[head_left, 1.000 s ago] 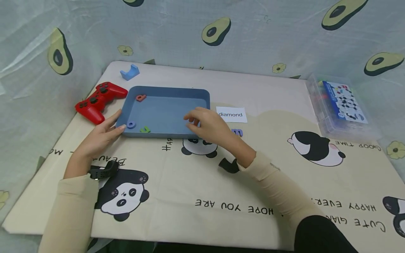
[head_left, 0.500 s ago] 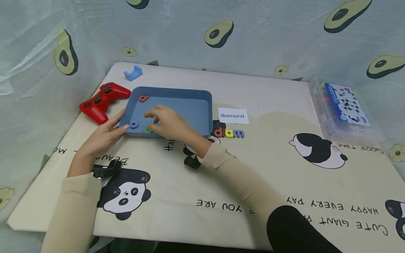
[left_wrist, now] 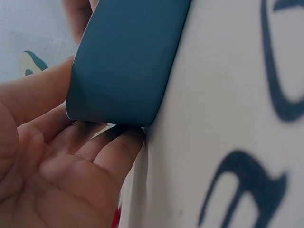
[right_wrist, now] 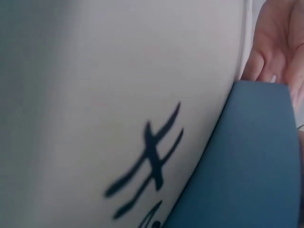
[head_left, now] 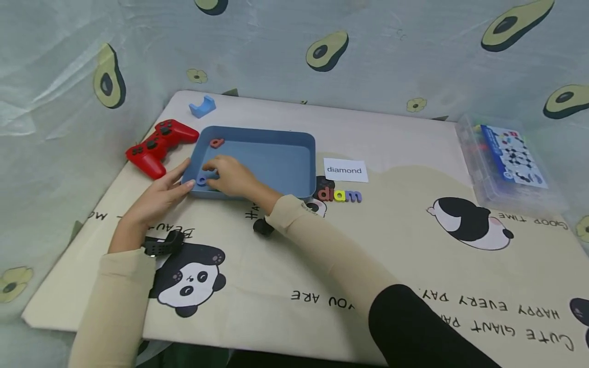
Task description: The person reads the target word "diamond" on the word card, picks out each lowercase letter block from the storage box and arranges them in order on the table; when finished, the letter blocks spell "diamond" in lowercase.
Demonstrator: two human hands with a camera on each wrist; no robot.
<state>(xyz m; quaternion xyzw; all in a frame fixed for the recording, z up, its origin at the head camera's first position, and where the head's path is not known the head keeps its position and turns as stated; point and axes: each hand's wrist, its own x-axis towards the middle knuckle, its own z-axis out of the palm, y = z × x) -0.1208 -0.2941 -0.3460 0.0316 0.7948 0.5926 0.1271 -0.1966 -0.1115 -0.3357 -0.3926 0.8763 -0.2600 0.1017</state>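
Beige-sleeved, the left hand (head_left: 158, 197) grips the blue tray (head_left: 276, 156) at its lower-left corner, left of the frame's centre. Should that hold slacken, a nudge could slide the tray and shift the purple ring-shaped letter (head_left: 201, 181). It lies inside that corner, at the gap between the right hand's (head_left: 232, 176) parted thumb and forefinger, contact unclear. Beyond, toward the upper left, lies a red letter (head_left: 217, 143).

Letters in a shallow blue tray (head_left: 271, 156)
Left hand (head_left: 156, 198) grips its near left corner; right hand (head_left: 232, 178) reaches beside a blue o (head_left: 201, 184); a red letter (head_left: 216, 145) lies farther back; coloured letters (head_left: 343, 196) outside spell "diam".
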